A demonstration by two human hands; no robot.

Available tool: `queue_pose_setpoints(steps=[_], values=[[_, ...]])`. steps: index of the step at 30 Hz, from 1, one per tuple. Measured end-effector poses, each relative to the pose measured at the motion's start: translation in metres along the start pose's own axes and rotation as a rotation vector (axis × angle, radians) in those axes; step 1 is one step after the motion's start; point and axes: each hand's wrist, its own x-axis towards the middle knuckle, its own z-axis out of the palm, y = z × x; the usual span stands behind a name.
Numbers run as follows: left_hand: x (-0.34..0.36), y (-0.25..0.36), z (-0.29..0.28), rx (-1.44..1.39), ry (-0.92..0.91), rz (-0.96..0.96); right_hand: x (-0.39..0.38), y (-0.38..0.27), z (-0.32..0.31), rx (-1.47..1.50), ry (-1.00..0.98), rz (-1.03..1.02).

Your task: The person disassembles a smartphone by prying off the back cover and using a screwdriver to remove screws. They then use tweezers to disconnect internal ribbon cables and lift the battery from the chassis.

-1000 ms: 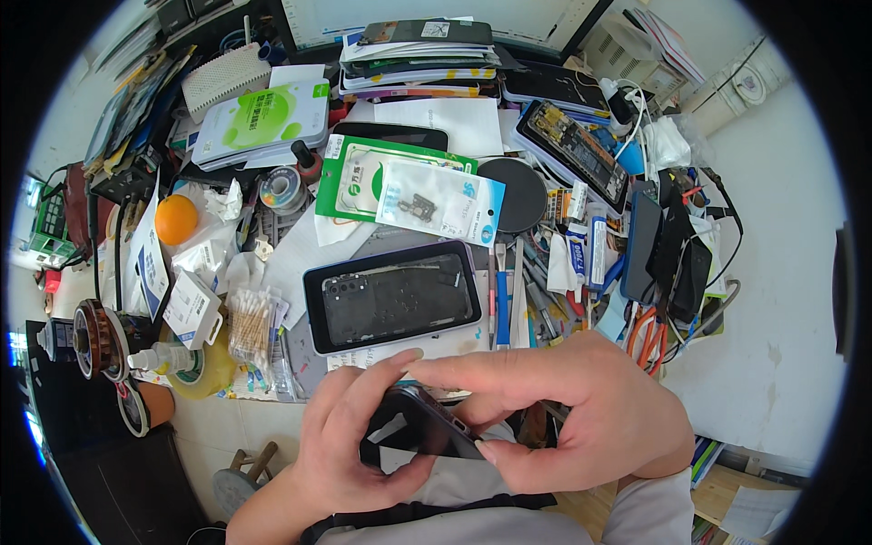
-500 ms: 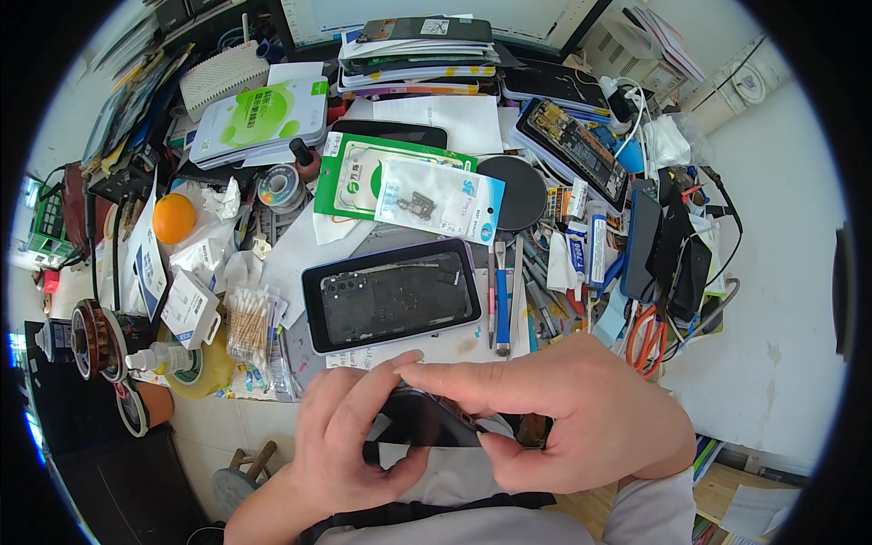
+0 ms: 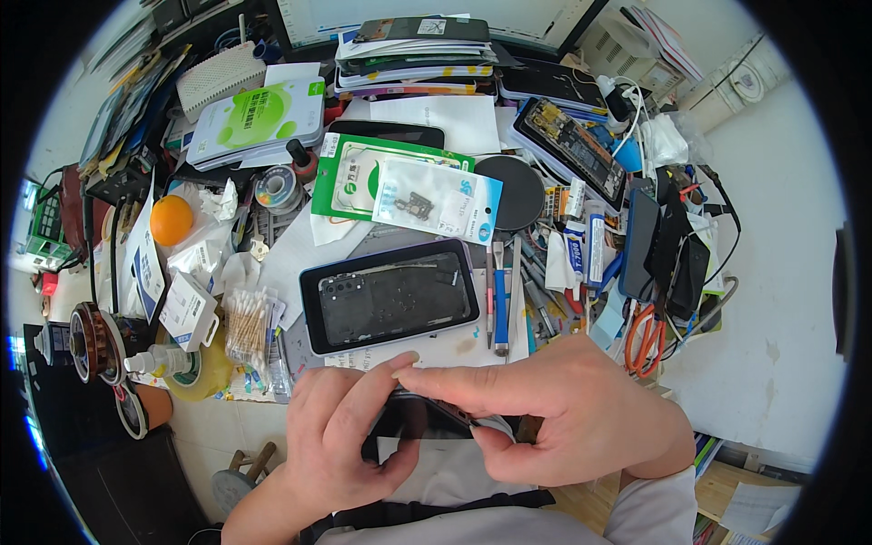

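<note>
Close to my body, just off the table's near edge, a dark glossy phone (image 3: 438, 421) is held tilted between both hands. My left hand (image 3: 336, 434) wraps its left end, with the thumb below and the fingers over the top edge. My right hand (image 3: 577, 413) pinches the right end, its index finger laid along the upper edge and its thumb at the lower corner. The fingertips of both hands meet near the top edge. Beyond them on the table lies a phone frame (image 3: 391, 295) with a dark, bare back shell inside it.
A blue-handled brush (image 3: 500, 313) lies right of the frame. Green and clear part packets (image 3: 436, 198) lie behind it. Cotton swabs (image 3: 248, 329), a solder spool (image 3: 280, 188) and an orange (image 3: 171, 221) crowd the left. At the right are glue tubes (image 3: 595, 245), an opened phone (image 3: 577, 150) and orange-handled pliers (image 3: 645, 338).
The held phone has tilted slightly, and its right end shows less past my right thumb. That thumb has shifted a little left and up. Both hands keep their grip.
</note>
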Motion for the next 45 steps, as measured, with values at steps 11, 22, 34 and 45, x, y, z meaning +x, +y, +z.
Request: queue_pose_setpoints(steps=[11, 22, 34, 45], values=[[0.001, 0.0, -0.001, -0.023, -0.013, -0.017, 0.0, 0.002, 0.008, 0.004, 0.142, -0.055], [0.003, 0.001, -0.001, -0.014, 0.044, -0.02, 0.002, 0.006, 0.009, 0.003, 0.176, -0.098], [0.005, 0.0, -0.004, 0.024, -0.001, 0.002, 0.003, 0.007, 0.005, -0.074, 0.117, -0.109], [0.004, 0.002, -0.007, 0.002, -0.069, 0.046, 0.01, 0.017, 0.008, 0.029, 0.247, -0.234]])
